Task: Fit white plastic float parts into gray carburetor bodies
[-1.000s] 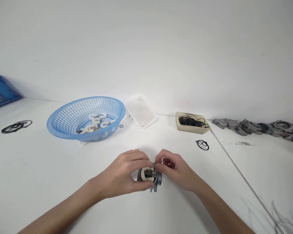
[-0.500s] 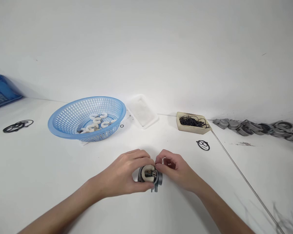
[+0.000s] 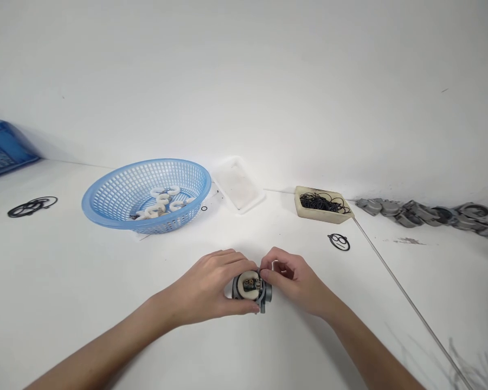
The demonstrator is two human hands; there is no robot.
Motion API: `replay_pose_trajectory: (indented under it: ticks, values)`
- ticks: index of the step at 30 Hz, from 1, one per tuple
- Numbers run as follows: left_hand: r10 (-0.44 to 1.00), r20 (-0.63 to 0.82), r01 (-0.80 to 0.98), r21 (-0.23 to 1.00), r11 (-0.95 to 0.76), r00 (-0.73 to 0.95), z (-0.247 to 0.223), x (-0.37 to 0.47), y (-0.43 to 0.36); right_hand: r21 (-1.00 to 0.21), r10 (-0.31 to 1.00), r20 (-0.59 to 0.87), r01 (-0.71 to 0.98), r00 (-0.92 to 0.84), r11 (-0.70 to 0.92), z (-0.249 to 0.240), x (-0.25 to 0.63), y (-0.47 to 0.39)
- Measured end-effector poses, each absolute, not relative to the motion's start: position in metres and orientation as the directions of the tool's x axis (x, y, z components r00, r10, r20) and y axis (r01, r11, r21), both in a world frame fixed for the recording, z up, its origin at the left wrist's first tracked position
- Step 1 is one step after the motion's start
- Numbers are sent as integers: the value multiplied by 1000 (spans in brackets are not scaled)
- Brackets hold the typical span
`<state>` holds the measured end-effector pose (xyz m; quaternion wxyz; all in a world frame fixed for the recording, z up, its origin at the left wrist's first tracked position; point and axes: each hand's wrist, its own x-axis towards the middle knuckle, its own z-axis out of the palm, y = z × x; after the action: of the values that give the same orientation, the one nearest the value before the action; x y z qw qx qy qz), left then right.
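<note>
Near the front middle of the table is a grey carburetor body (image 3: 268,294) with a white U-shaped float (image 3: 242,286) and small brass parts inside its open face. My left hand (image 3: 215,284) is closed around it, fingers over the far side and thumb along the near side. At its upper right edge, the thumb and forefinger of my right hand (image 3: 290,279) are pinched together against the rim. Whatever lies between those fingertips is too small to make out.
A blue basket (image 3: 106,221) holds several white floats. Beside it lies a white tray (image 3: 250,205). A cream tray (image 3: 323,215) contains black rings; a black gasket (image 3: 339,242) lies before it. Grey metal parts (image 3: 415,212) line the right, behind a thin rod (image 3: 402,292). More gaskets (image 3: 30,207) lie left.
The carburetor body has turned slightly in my left hand, showing its float and brass parts more face-on. My right hand stays pinched at its edge. The whole view has shifted a little.
</note>
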<state>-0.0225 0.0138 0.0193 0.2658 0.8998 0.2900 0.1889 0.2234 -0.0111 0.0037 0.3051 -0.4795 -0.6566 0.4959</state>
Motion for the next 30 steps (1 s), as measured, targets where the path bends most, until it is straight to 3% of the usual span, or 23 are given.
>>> replay_pose_trajectory:
  ticks: [30]
  values:
    - [622,212,398,606,-689,754,20,-22,15,-946,922,-55,315,-383,74,4,226,-12]
